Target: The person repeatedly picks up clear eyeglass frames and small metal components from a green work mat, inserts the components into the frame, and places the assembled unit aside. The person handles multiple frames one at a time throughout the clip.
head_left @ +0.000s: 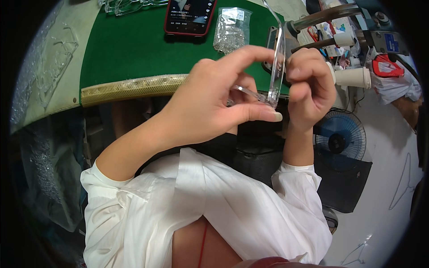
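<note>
A clear plastic eyeglass frame is held up over the near edge of the green mat. My left hand grips it by the hinge corner, with the thumb below and the index finger reaching across the upright temple arm. Part of the frame's front is hidden behind those fingers. Just right of the temple arm, my right hand is closed, its fingers curled toward the thumb. Whatever it may hold is too small or too hidden to make out.
On the green mat lie a phone with a red case and a clear bag of tiny metal parts. More clear frames sit at the back left. A metal hand press stands at right, above a floor fan.
</note>
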{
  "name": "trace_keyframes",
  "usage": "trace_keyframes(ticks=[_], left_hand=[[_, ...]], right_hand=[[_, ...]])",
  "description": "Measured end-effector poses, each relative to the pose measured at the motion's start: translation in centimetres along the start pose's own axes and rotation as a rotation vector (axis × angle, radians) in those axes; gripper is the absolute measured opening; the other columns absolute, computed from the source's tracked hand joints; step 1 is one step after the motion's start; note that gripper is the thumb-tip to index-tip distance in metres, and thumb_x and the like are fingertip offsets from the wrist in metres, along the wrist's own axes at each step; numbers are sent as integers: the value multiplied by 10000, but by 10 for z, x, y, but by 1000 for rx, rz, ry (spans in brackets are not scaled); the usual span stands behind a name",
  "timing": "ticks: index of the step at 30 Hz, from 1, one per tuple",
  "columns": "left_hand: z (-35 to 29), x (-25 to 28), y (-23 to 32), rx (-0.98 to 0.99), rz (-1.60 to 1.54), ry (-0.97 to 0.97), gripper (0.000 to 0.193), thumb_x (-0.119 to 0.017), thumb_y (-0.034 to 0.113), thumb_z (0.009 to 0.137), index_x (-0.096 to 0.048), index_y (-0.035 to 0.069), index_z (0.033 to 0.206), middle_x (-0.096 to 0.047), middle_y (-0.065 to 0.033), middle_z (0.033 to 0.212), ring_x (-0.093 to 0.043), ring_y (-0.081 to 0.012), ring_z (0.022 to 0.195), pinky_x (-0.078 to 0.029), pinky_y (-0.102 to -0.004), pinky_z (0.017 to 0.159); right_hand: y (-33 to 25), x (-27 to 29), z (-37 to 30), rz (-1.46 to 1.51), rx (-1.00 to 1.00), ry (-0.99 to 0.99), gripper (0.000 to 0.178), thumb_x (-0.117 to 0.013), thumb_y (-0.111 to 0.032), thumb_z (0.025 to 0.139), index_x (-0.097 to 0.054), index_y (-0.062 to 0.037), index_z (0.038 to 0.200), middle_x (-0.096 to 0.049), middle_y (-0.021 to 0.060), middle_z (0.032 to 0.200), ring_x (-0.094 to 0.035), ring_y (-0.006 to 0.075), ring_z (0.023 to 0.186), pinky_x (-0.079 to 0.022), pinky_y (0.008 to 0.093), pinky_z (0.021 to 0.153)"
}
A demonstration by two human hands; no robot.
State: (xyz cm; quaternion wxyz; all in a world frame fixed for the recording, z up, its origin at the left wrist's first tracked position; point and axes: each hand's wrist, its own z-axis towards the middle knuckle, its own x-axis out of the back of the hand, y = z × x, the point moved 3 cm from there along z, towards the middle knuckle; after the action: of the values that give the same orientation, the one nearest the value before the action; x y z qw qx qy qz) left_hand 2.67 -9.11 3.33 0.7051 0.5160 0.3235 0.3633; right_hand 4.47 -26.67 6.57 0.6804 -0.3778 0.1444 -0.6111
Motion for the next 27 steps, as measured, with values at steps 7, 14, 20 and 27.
trace_keyframes(ticks=[7,14,20,27], left_hand=[[-7,12,7,71,-233,-10,680,-702,-70,691,-411,-64,1306,-535,-149,1261,-588,-81,685,-490,-206,603],[-6,7,13,193,-457,-116,657,-706,37,714,-415,-86,1291,-649,-118,783,-638,-143,585,-523,-235,499],[-5,7,13,210,-518,-148,652,-719,94,729,-421,-80,1283,-626,-106,707,-639,-161,545,-522,-244,468],[-7,10,15,207,-514,-136,638,-720,84,736,-421,-69,1278,-613,-102,673,-628,-158,530,-520,-244,464]], right_hand=[[-9,-8,-11,-348,46,46,160,-656,-114,789,-710,-47,924,-534,49,837,-484,139,737,-371,231,595],[-35,-11,28,-630,405,-227,233,-724,-291,654,-744,-167,850,-523,44,888,-453,198,812,-359,299,706],[-41,-9,40,-617,472,-346,281,-721,-327,625,-754,-174,859,-546,12,836,-429,195,787,-334,308,686],[-40,-14,43,-595,410,-373,313,-709,-335,626,-753,-132,860,-551,12,830,-424,187,781,-331,311,675]])
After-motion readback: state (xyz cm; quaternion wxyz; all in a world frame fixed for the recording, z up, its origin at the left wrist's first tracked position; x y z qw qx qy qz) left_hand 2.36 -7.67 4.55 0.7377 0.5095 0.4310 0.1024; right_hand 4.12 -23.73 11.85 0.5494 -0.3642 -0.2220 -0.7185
